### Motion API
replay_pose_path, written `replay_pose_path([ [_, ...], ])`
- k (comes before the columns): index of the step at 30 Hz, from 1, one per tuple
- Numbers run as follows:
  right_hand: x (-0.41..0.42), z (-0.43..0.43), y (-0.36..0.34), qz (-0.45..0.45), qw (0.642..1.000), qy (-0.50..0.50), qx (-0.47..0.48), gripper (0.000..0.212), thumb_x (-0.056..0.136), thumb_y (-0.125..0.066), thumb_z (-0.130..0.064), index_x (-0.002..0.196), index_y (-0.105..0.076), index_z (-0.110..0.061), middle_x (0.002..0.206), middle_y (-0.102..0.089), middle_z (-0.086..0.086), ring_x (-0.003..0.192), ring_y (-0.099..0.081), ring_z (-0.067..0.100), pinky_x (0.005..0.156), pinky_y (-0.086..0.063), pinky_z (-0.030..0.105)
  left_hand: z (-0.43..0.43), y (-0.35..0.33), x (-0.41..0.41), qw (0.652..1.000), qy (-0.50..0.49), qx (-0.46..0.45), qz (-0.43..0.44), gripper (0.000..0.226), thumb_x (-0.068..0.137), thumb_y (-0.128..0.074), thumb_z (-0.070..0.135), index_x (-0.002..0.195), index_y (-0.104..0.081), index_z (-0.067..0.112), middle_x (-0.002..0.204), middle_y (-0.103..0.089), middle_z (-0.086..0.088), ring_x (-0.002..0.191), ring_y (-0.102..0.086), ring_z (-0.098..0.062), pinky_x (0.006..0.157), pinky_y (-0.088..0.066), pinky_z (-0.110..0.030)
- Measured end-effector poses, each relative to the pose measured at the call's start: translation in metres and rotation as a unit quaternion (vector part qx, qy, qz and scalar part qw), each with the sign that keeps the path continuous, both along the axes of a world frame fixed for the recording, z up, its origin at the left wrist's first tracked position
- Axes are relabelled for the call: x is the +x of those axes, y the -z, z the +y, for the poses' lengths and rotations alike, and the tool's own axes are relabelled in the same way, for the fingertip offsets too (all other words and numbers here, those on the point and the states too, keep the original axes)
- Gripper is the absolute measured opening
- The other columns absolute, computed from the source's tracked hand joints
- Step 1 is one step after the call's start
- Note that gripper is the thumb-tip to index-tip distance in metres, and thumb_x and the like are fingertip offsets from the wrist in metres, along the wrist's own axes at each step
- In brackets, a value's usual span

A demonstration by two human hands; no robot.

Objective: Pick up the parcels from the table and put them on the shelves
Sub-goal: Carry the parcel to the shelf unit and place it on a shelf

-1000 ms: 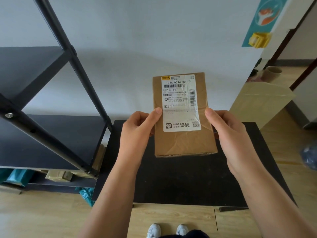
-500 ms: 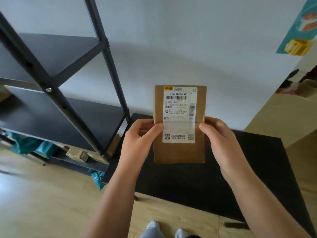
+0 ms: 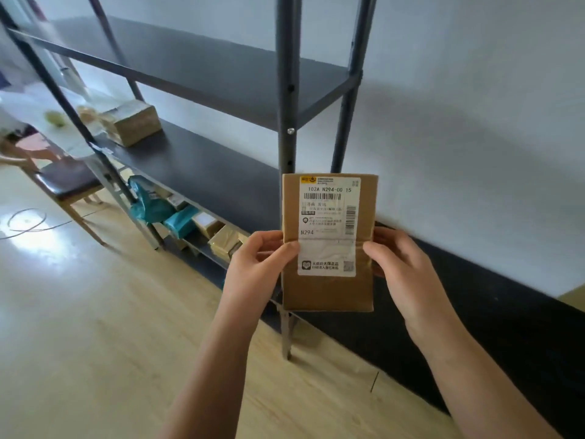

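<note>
A flat brown cardboard parcel (image 3: 329,289) with a white shipping label is held upright in front of me. My left hand (image 3: 259,264) grips its left edge and my right hand (image 3: 402,270) grips its right edge. Behind and to the left of it stands the dark metal shelf unit (image 3: 202,74), with its corner post just behind the parcel's top. The black table (image 3: 493,331) runs along the wall at the right, below my right arm. The parcel is in the air, touching neither shelf nor table.
A taped brown box (image 3: 134,122) sits on the middle shelf at the left. Teal bags (image 3: 152,204) and several small parcels (image 3: 221,239) lie on the lowest shelf. A wooden chair (image 3: 66,182) stands left of the unit. Pale wood floor (image 3: 95,343) stretches below.
My view has swung left from the table toward the shelf unit, which now fills the frame. Both hands keep the same grip on the parcel, now in front of the shelf post.
</note>
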State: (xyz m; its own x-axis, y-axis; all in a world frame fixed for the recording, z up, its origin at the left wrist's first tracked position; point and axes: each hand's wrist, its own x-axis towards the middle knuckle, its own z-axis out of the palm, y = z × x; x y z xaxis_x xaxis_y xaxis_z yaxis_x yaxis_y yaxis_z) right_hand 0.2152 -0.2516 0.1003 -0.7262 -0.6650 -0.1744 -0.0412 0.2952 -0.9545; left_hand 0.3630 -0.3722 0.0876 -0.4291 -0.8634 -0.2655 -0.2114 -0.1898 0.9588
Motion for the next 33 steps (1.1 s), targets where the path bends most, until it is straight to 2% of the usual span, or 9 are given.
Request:
replay_pose_path([
  [9,0.18,-0.13,0.021,-0.047,0.995,-0.089,0.014,0.036,0.09,-0.066,-0.037,0.124,-0.061,-0.03,0.11,-0.068,-0.009,0.099,-0.062,0.006,0.076,-0.051,0.026,-0.092,0.017,0.194,0.994,-0.106,0.024,-0.027,0.021,0.089,-0.069,0.029,0.108,-0.069,0.02,0.1,-0.075,0.0,0.094,-0.07,-0.012,0.073,-0.053,-0.024],
  [12,0.229,-0.164,0.028,-0.042,0.993,-0.108,0.037,0.031,0.091,-0.065,-0.038,0.121,-0.061,-0.032,0.109,-0.067,-0.011,0.102,-0.06,0.008,0.084,-0.052,0.031,-0.116,0.018,0.248,0.992,-0.117,0.022,-0.033,0.024,0.091,-0.067,0.026,0.112,-0.07,0.015,0.097,-0.076,0.0,0.087,-0.07,-0.007,0.064,-0.051,-0.016],
  [15,0.266,-0.196,0.031,-0.034,0.99,-0.129,0.041,0.036,0.09,-0.065,-0.039,0.125,-0.061,-0.03,0.114,-0.067,-0.007,0.1,-0.06,0.006,0.073,-0.049,0.023,-0.14,0.018,0.288,0.991,-0.131,0.018,-0.038,0.023,0.093,-0.065,0.024,0.112,-0.072,0.014,0.095,-0.077,0.0,0.082,-0.069,-0.005,0.061,-0.05,-0.012],
  [20,0.299,-0.252,0.031,-0.015,0.983,-0.178,0.048,0.035,0.091,-0.064,-0.042,0.124,-0.06,-0.034,0.112,-0.066,-0.012,0.091,-0.056,-0.001,0.063,-0.042,0.018,-0.185,0.02,0.327,0.985,-0.167,0.022,-0.043,0.031,0.089,-0.067,0.032,0.117,-0.072,0.02,0.102,-0.077,0.0,0.099,-0.07,-0.015,0.089,-0.056,-0.04],
  [22,0.306,-0.278,0.03,-0.018,0.979,-0.197,0.05,0.022,0.093,-0.062,-0.04,0.114,-0.06,-0.035,0.103,-0.065,-0.016,0.086,-0.057,0.0,0.061,-0.042,0.017,-0.207,0.02,0.337,0.983,-0.176,0.021,-0.043,0.033,0.089,-0.067,0.033,0.119,-0.072,0.022,0.105,-0.076,0.001,0.101,-0.069,-0.016,0.09,-0.055,-0.04],
  [25,0.316,-0.321,0.031,-0.023,0.977,-0.209,0.037,0.006,0.093,-0.063,-0.036,0.094,-0.057,-0.038,0.092,-0.064,-0.019,0.08,-0.059,-0.001,0.059,-0.044,0.015,-0.245,0.021,0.35,0.983,-0.181,0.006,-0.044,0.029,0.089,-0.067,0.032,0.117,-0.071,0.025,0.106,-0.076,0.003,0.099,-0.069,-0.013,0.08,-0.055,-0.032],
  [27,0.322,-0.356,0.034,-0.023,0.977,-0.211,0.029,0.01,0.091,-0.065,-0.036,0.099,-0.06,-0.038,0.095,-0.066,-0.017,0.085,-0.062,0.001,0.063,-0.048,0.019,-0.275,0.022,0.357,0.982,-0.185,-0.005,-0.041,0.022,0.088,-0.068,0.031,0.109,-0.072,0.029,0.103,-0.076,0.004,0.093,-0.07,-0.007,0.076,-0.053,-0.027],
  [30,0.33,-0.413,0.034,-0.032,0.98,-0.197,0.025,0.032,0.089,-0.067,-0.037,0.119,-0.061,-0.029,0.104,-0.068,-0.011,0.094,-0.063,0.006,0.067,-0.05,0.023,-0.327,0.021,0.362,0.98,-0.196,-0.009,-0.045,0.014,0.089,-0.068,0.031,0.102,-0.074,0.033,0.096,-0.078,0.008,0.081,-0.071,0.002,0.078,-0.055,-0.028],
  [33,0.335,-0.468,0.03,-0.019,0.979,-0.2,0.023,0.031,0.089,-0.067,-0.039,0.118,-0.061,-0.029,0.099,-0.068,-0.014,0.087,-0.063,0.001,0.058,-0.046,0.014,-0.375,0.012,0.368,0.978,-0.2,-0.016,-0.058,0.023,0.084,-0.07,0.04,0.105,-0.074,0.032,0.097,-0.078,0.009,0.088,-0.072,-0.003,0.087,-0.057,-0.037],
])
